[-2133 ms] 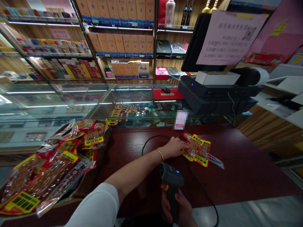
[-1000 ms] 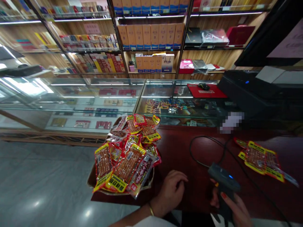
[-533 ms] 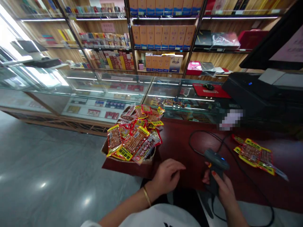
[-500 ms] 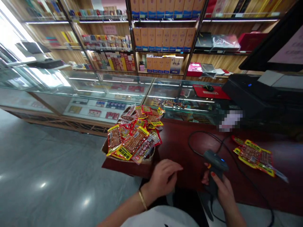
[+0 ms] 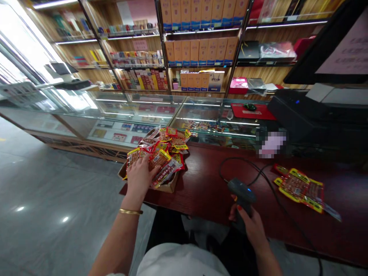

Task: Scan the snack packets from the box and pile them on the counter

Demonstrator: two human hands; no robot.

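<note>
The dark scanner is right of the carton, its head's long axis running roughly sideways, nose toward the carton, handle slanting down to the person. The right hand wraps that handle. The carton, on the bench, is heaped with snack packets. The left hand lies over them; whether it grips one I cannot tell. Loose packets lie well right of the carton.

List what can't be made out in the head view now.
In the head view:
Left hand: its back hides whether the fingers grip a snack packet.
Barcode scanner: handle partly covered by the right hand.
Pink notice: text blurred, cut off by the right edge.
Pinkish item: blotted out by pixelation.
</note>
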